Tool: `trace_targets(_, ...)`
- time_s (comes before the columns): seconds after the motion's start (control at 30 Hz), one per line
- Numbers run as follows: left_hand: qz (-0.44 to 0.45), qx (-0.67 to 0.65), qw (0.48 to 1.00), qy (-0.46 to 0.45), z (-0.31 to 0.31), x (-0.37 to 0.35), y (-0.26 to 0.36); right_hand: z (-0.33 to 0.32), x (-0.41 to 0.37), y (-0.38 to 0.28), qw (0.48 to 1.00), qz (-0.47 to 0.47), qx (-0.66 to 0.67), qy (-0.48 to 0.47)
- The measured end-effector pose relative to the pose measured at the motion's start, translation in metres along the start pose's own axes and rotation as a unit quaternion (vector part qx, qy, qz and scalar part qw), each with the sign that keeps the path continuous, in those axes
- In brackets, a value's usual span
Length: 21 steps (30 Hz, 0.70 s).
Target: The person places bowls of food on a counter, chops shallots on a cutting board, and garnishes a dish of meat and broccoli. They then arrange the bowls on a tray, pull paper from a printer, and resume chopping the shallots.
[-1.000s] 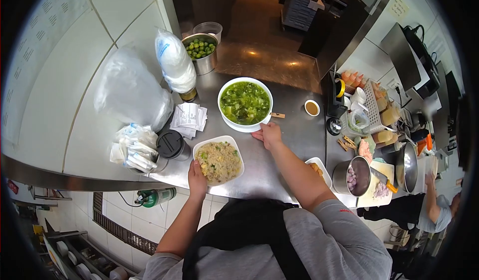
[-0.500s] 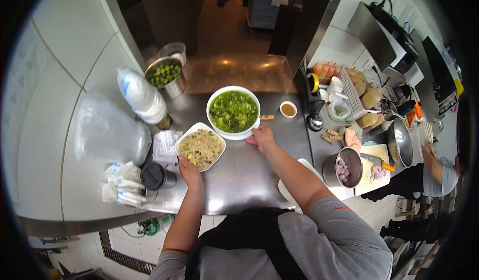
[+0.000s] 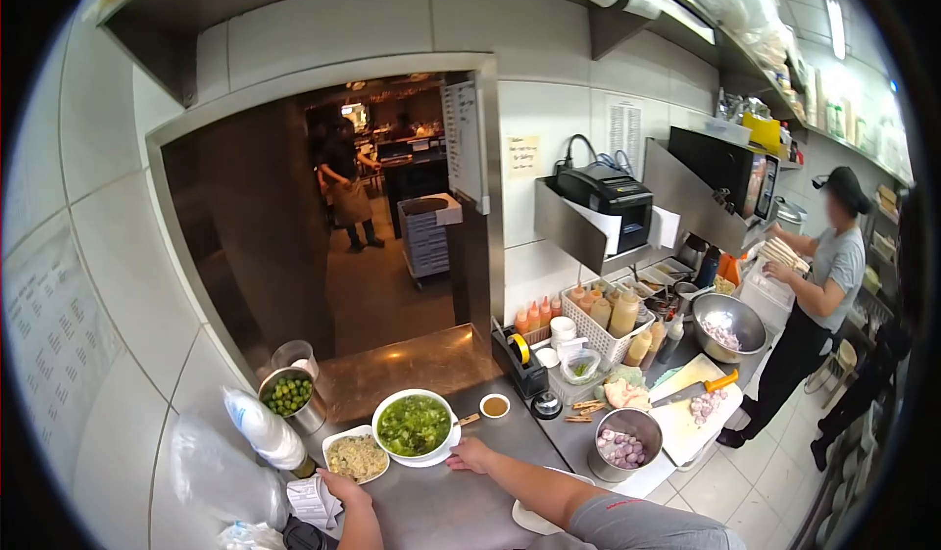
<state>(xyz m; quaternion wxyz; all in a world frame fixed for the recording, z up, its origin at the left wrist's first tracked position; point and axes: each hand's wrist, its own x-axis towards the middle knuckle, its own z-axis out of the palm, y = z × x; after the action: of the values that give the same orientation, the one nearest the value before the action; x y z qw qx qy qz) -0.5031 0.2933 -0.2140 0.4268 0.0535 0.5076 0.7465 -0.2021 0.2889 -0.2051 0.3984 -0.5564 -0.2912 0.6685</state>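
On the steel counter a white bowl of green leafy soup (image 3: pixel 414 425) stands on a white plate, with a wooden handle beside it. My right hand (image 3: pixel 470 455) is at the plate's right edge, its fingers closed on the rim. To the left sits a white square bowl of fried rice (image 3: pixel 356 457). My left hand (image 3: pixel 340 488) touches the near side of this bowl, fingers partly hidden by the hand. A small cup of brown sauce (image 3: pixel 496 406) is right of the soup.
A metal pot of green limes (image 3: pixel 287 393) and stacked plastic cups (image 3: pixel 263 430) stand left. At right are a pot of shallots (image 3: pixel 625 444), a cutting board with an orange-handled knife (image 3: pixel 711 383) and sauce bottles (image 3: pixel 622 313). A co-worker (image 3: pixel 828 266) stands far right; another person (image 3: pixel 345 182) is beyond the opening.
The view has tilted up, so the doorway, shelves and printer now show and the bowls appear lower. Both hands remain at the same dishes.
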Motion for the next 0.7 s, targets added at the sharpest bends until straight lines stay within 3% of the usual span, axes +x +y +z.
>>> trace_targets(0.1, 0.043, 0.118, 0.986, 0.106, 0.012, 0.003, 0.006, -0.007, -0.041, -0.006, 0.998, 0.052, -0.032, -0.034)
trace_targets(0.13, 0.043, 0.125, 0.986, 0.098, 0.01, -0.001, 0.007, -0.011, -0.065, -0.01, 0.998, 0.05, -0.022, -0.029)
trace_targets(0.2, 0.065, 0.289, 0.949, 0.108, 0.009, -0.006, 0.015, -0.025, -0.112, -0.009, 0.997, 0.002, -0.031, -0.068)
trace_targets(0.27, 0.081, 0.303, 0.945, 0.092, 0.009, -0.002, 0.012, -0.055, -0.152, -0.001, 0.983, -0.05, -0.112, -0.136)
trace_targets(0.33, 0.073, 0.127, 0.985, 0.096, 0.007, -0.006, 0.006, -0.083, -0.222, -0.011, 0.974, -0.055, -0.142, -0.169)
trace_targets(0.4, 0.08, 0.11, 0.989, 0.059, -0.005, -0.015, -0.005, -0.125, -0.264, 0.004, 0.968, -0.061, -0.106, -0.22)
trace_targets(0.47, 0.11, 0.205, 0.972, -0.041, -0.024, -0.054, -0.019, -0.156, -0.326, 0.0, 0.972, -0.031, -0.092, -0.213)
trace_targets(0.5, 0.134, 0.261, 0.955, -0.048, -0.036, -0.067, -0.038, -0.177, -0.343, 0.009, 0.972, -0.039, -0.073, -0.221)
trace_targets(0.53, 0.088, 0.257, 0.959, -0.077, -0.05, -0.088, -0.052, -0.195, -0.361, 0.021, 0.971, -0.045, -0.048, -0.228)
trace_targets(0.57, 0.04, 0.261, 0.959, -0.104, -0.057, -0.129, -0.059, -0.211, -0.382, 0.028, 0.97, -0.066, -0.032, -0.233)
trace_targets(0.63, 0.052, 0.297, 0.931, -0.208, -0.056, -0.242, -0.056, -0.244, -0.4, 0.054, 0.977, -0.046, 0.021, -0.208)
trace_targets(0.7, 0.04, 0.325, 0.908, -0.263, -0.068, -0.298, -0.077, -0.273, -0.405, 0.087, 0.969, -0.023, 0.113, -0.219)
